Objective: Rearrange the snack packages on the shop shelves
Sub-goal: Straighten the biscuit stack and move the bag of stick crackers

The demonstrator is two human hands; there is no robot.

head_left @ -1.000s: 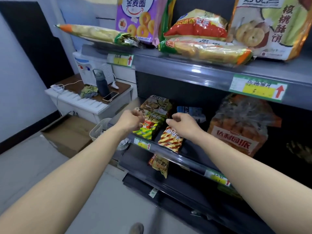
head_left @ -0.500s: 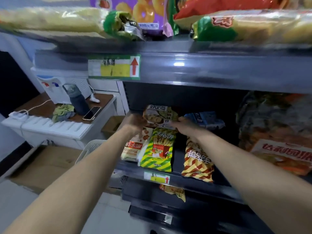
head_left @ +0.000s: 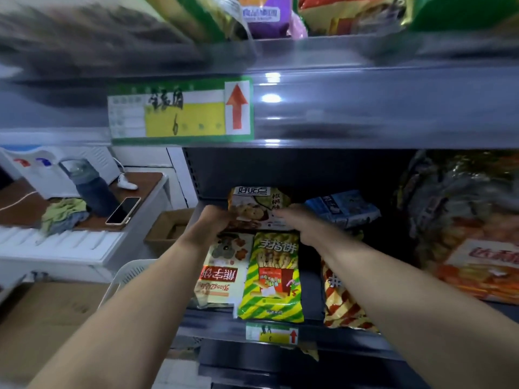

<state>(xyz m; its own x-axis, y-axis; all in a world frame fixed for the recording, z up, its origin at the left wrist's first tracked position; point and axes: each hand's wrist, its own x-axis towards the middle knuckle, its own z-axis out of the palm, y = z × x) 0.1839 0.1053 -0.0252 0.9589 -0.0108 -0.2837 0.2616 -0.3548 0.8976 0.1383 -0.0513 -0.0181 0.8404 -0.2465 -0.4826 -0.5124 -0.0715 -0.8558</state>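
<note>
The middle shelf (head_left: 311, 301) held all the stock in play, and the job looked only partway done: its packets lay flat in a loose, uneven row. Well right of the green-striped packet (head_left: 271, 276) sat the big bread bag (head_left: 463, 234). Just right of it lay the red-striped packet (head_left: 342, 304), and just left the beige biscuit packet (head_left: 224, 270), its print upside down. Directly behind lay the cookie packet (head_left: 258, 204), the one being handled. The left grip (head_left: 213, 223) curled round its left edge. The right grip (head_left: 297, 223) touched its right edge; whether it was clamped could not be told. Behind and to the right lay a blue packet (head_left: 342, 209).
</note>
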